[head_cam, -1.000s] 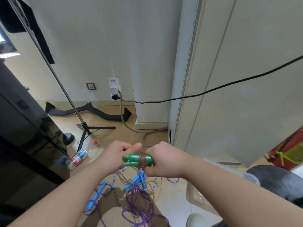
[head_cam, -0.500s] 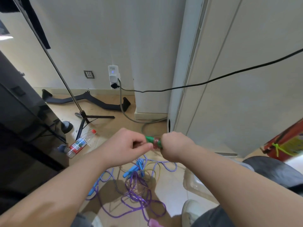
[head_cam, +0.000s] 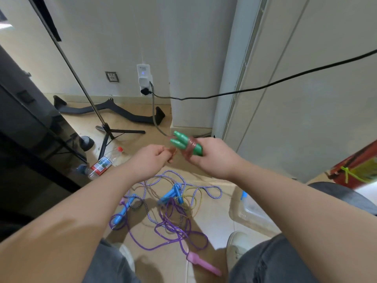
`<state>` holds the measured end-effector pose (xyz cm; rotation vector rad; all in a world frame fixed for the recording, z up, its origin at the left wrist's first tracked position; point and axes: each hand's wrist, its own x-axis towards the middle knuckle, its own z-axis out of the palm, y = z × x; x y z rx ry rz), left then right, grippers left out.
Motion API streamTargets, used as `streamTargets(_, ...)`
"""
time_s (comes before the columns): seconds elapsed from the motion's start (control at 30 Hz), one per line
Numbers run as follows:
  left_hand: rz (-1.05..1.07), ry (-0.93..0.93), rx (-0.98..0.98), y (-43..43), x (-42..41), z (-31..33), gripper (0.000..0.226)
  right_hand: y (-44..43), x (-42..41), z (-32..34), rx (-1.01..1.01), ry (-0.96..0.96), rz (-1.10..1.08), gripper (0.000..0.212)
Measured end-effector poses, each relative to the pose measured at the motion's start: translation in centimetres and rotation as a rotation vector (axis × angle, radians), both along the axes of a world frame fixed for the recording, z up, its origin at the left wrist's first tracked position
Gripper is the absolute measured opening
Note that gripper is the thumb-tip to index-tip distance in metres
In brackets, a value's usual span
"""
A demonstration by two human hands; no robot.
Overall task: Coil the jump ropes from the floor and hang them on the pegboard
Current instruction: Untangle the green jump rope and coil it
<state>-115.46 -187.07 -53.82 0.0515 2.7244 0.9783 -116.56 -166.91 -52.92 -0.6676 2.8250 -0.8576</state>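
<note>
My right hand (head_cam: 212,158) grips the two green handles (head_cam: 181,141) of a jump rope, held side by side and pointing up-left. A clear reddish cord (head_cam: 190,148) is wound in several turns round those handles. My left hand (head_cam: 152,160) pinches the loose end of that cord just left of the handles. Below my hands, on the floor, lies a tangle of ropes: a purple rope (head_cam: 169,229) with a pink handle (head_cam: 204,264), a blue-and-white braided rope (head_cam: 204,187) and blue handles (head_cam: 173,194). No pegboard is in view.
A tripod stand (head_cam: 106,127) and a plastic bottle (head_cam: 104,162) sit on the floor at left, beside a dark cabinet (head_cam: 24,123). A black cable (head_cam: 265,85) crosses the wall at right. A clear plastic bin (head_cam: 251,213) stands by my right knee.
My hands have drawn apart: the left pulled away leftward with the cord end, and the right tilted the green handles up into view. The view has tipped down toward the floor.
</note>
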Motion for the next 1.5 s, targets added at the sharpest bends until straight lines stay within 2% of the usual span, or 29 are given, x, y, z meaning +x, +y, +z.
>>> streamTargets(0.07, -0.087, 0.035, -0.028, 0.5, 0.5, 0.2, 0.043, 0.2, -0.6, -0.3, 0.014, -0.031, -0.137, 0.015)
streamTargets(0.17, -0.269, 0.135, -0.038, 1.4, 1.3, 0.7, 0.043, 0.7, -1.0, -1.1, 0.292, -0.030, -0.216, 0.014)
streamTargets(0.27, -0.436, 0.282, -0.070, 1.9, 1.4, 1.0, 0.046, 0.6, -0.2, -1.6, 0.543, -0.057, -0.129, 0.009)
streamTargets(0.37, -0.382, 0.404, -0.117, 1.5, 0.8, 1.2, 0.049, 0.0, 0.6, -1.6, 0.632, -0.044, 0.087, 0.021)
streamTargets(0.47, -0.258, 0.408, -0.133, 0.9, 0.4, 1.2, 0.048, -0.4, 1.2, -0.9, 0.551, 0.069, 0.307, 0.020)
streamTargets(0.57, -0.145, 0.312, -0.058, 0.5, 0.1, 0.9, 0.059, -0.6, 1.4, -0.1, 0.354, 0.093, 0.363, 0.017)
streamTargets(0.67, -0.008, 0.193, 0.093, 0.1, -0.4, 0.5, 0.056, -0.5, 1.0, 0.1, 0.112, 0.020, 0.210, 0.023)
streamTargets(0.77, 0.022, 0.116, -0.034, -0.1, -0.6, -0.1, 0.040, -0.2, 0.5, 0.5, -0.172, -0.103, -0.007, 0.024)
streamTargets(0.83, -0.051, 0.091, -0.047, 0.4, -0.2, -0.2, 0.045, -0.2, 0.1, 0.6, -0.342, -0.206, -0.159, 0.021)
streamTargets(0.9, -0.155, 0.115, -0.052, 1.0, 0.6, 0.4, 0.050, -0.1, -0.5, 0.4, -0.294, -0.214, -0.310, 0.022)
streamTargets(0.97, -0.292, 0.168, -0.079, 1.5, 1.2, 1.0, 0.049, 0.4, -0.9, 0.3, 0.061, -0.136, -0.361, 0.030)
streamTargets(1.0, -0.361, 0.216, -0.089, 1.7, 1.4, 1.3, 0.048, 0.7, -0.9, 0.1, 0.258, -0.106, -0.341, 0.027)
streamTargets(1.07, -0.461, 0.312, -0.101, 1.9, 1.4, 1.5, 0.049, 0.8, -0.5, -0.7, 0.506, -0.114, -0.273, 0.014)
streamTargets(1.17, -0.474, 0.429, -0.170, 1.8, 0.8, 1.2, 0.051, -0.2, 0.6, -1.7, 0.647, -0.139, 0.017, 0.017)
streamTargets(1.27, -0.356, 0.453, -0.242, 1.3, 0.4, 1.1, 0.059, -1.1, 1.5, -1.9, 0.644, -0.043, 0.317, 0.017)
streamTargets(1.33, -0.271, 0.406, -0.248, 1.0, 0.2, 0.8, 0.060, -1.6, 2.0, -1.4, 0.544, 0.051, 0.397, 0.025)
streamTargets(1.43, -0.133, 0.282, -0.202, 0.1, -0.4, 0.4, 0.058, -1.8, 2.1, -0.1, 0.301, 0.038, 0.373, 0.025)
streamTargets(1.5, -0.111, 0.175, -0.219, -0.5, -0.7, 0.3, 0.045, -1.5, 1.8, 0.6, 0.142, -0.001, 0.254, 0.027)
